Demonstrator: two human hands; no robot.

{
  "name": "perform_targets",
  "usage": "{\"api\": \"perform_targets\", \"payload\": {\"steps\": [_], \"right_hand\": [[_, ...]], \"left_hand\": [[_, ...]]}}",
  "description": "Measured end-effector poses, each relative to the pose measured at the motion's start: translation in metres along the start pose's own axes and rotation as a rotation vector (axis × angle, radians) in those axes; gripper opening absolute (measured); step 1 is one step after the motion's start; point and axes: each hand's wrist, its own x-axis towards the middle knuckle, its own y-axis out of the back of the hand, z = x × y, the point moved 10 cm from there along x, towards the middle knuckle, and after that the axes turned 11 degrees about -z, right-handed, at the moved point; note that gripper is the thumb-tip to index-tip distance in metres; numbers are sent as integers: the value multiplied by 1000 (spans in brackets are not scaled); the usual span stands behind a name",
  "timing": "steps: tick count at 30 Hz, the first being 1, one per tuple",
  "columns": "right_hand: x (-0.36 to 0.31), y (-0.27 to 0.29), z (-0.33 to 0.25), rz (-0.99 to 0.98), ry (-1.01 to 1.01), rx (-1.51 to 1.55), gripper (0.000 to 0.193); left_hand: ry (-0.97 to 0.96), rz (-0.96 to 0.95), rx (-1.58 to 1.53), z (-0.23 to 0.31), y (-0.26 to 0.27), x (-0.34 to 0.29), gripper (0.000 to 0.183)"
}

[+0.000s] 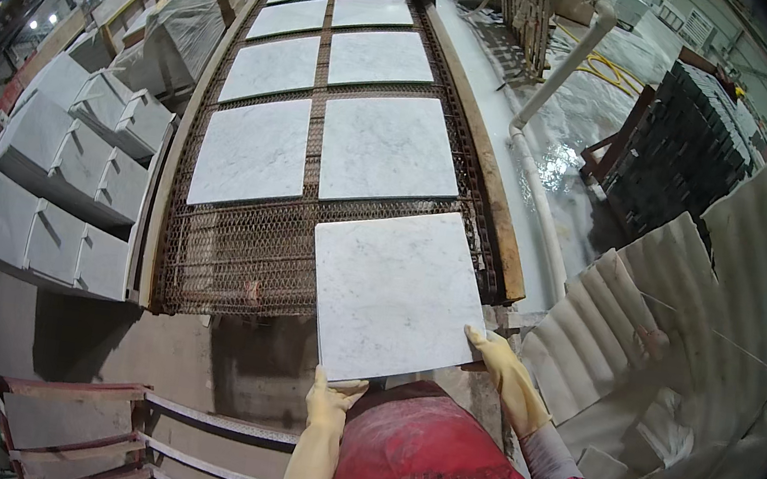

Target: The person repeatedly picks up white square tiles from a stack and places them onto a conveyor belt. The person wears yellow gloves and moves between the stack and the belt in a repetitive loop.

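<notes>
Both my hands wear pale yellow rubber gloves and grip a square white marble tile (400,295) with faint grey veins. My left hand (330,405) closes on its near left corner, and my right hand (509,377) on its right edge close to the near right corner. The far part of the tile lies over the near end of a mesh conveyor belt (235,264); whether it touches the belt I cannot tell. Beyond it, two rows of similar tiles run away along the belt, the closest being a right-hand tile (387,151) and a left-hand tile (252,153).
Stacked tiles (54,240) stand left of the belt, beside its wooden side rail (168,182). On the right are a white pipe (540,188), wet floor, a pallet of dark slabs (691,144) and corrugated sheets (620,319). A metal rack (214,423) sits at the lower left.
</notes>
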Motion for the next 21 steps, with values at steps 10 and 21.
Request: {"api": "perform_targets", "payload": {"steps": [10, 21], "right_hand": [[-39, 0, -67, 4, 182, -641, 50], [-73, -64, -50, -352, -5, 284, 30]], "left_hand": [[-100, 44, 171, 32, -2, -5, 53], [-613, -415, 1265, 17, -105, -1, 48]]}}
